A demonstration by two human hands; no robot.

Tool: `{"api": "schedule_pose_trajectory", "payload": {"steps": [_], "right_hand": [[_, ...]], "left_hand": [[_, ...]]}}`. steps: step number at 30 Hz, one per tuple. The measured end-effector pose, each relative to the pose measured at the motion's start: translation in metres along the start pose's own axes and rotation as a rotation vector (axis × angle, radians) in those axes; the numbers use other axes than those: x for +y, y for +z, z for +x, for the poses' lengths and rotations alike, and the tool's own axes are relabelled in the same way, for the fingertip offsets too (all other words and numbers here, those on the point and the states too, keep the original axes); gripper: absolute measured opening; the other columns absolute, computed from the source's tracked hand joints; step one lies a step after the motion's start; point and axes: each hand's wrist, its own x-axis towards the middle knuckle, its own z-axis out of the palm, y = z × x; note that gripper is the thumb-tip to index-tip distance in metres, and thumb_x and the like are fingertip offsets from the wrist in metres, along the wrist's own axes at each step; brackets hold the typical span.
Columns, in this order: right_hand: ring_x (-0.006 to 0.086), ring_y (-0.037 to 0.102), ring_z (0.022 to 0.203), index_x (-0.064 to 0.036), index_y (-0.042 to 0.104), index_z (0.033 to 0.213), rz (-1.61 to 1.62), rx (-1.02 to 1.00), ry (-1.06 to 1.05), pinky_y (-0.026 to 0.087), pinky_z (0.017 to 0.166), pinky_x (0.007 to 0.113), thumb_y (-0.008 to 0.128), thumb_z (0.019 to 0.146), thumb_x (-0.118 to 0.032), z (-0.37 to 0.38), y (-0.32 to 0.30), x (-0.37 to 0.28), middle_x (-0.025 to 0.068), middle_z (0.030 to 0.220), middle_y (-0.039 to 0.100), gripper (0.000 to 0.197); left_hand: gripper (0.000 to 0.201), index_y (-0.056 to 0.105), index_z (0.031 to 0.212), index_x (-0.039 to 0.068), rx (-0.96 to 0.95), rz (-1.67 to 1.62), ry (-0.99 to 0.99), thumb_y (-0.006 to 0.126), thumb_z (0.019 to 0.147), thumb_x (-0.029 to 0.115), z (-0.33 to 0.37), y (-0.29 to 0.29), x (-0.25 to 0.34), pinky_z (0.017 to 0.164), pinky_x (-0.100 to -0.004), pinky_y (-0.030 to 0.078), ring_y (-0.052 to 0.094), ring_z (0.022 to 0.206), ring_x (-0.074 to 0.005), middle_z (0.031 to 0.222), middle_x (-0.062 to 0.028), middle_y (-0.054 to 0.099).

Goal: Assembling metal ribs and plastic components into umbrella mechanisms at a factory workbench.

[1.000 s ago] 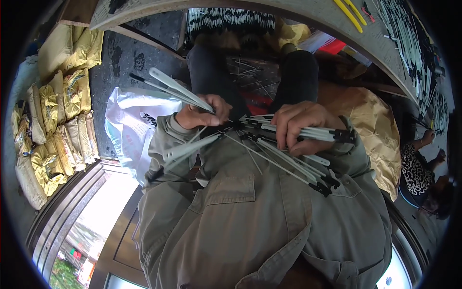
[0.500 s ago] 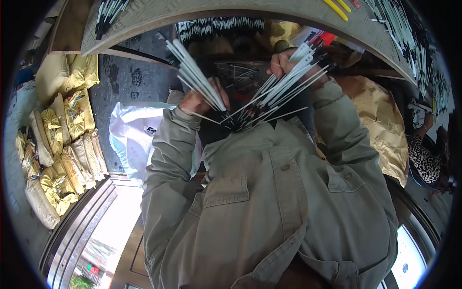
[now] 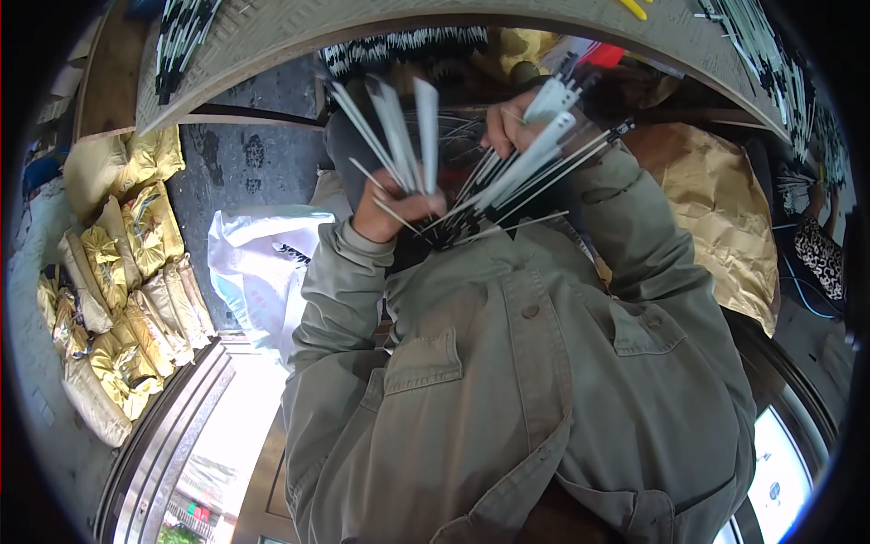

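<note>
My left hand (image 3: 399, 210) is closed round a loose bunch of long thin white sticks (image 3: 392, 136), which fan upward and blur with motion. Opposite it, my right hand (image 3: 510, 125) has its fingers curled on a second bunch of white sticks (image 3: 535, 159) with black ends, slanting down toward my lap. The lower ends of both bunches crowd together in front of my jacket, where dark tips show. What exact kind of stick these are I cannot make out. More thin sticks lie between my hands.
A table edge (image 3: 299, 45) curves across the top, with bundled sticks (image 3: 186, 41) on its left and more (image 3: 748, 54) on its right. Gold-wrapped packages (image 3: 136, 299) are stacked at left, near a white plastic bag (image 3: 263, 263). Brown paper (image 3: 707, 208) lies at right, near another person (image 3: 818, 254).
My left hand has turned and its sticks have spread and swung more upright. My right hand has shifted slightly left, still holding its bunch.
</note>
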Motion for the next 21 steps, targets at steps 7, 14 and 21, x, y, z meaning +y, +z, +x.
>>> {"api": "schedule_pose_trajectory", "payload": {"steps": [7, 14, 21], "right_hand": [[0.0201, 0.052, 0.079, -0.0016, 0.053, 0.061, -0.014, -0.198, -0.079, 0.038, 0.093, 0.035, 0.059, 0.076, -0.014, -0.028, -0.005, -0.003, 0.0130, 0.077, 0.056, 0.020], [0.0197, 0.055, 0.079, -0.0008, 0.056, 0.066, -0.048, -0.027, 0.016, 0.044, 0.082, 0.032, 0.062, 0.077, -0.013, -0.018, 0.035, -0.028, 0.0110, 0.077, 0.058, 0.018], [0.0140, 0.056, 0.076, -0.0008, 0.054, 0.068, -0.121, 0.059, 0.037, 0.044, 0.068, 0.027, 0.061, 0.078, -0.008, -0.010, 0.087, -0.033, 0.0089, 0.081, 0.058, 0.014]], "left_hand": [[0.019, 0.054, 0.081, 0.002, 0.174, -0.552, 0.164, 0.065, 0.074, 0.015, -0.019, -0.047, -0.042, 0.050, -0.0268, 0.043, 0.055, 0.054, -0.0181, 0.069, -0.0138, 0.060], [0.030, 0.051, 0.079, 0.003, -0.006, -0.052, 0.199, 0.067, 0.076, 0.028, -0.006, 0.010, 0.007, 0.046, -0.0242, 0.036, 0.050, 0.052, -0.0159, 0.066, -0.0101, 0.056], [0.033, 0.055, 0.100, -0.005, 0.126, 0.039, 0.182, 0.066, 0.069, -0.008, -0.034, 0.037, 0.042, 0.069, -0.0246, 0.048, 0.061, 0.075, -0.0142, 0.086, -0.0092, 0.064]]}}
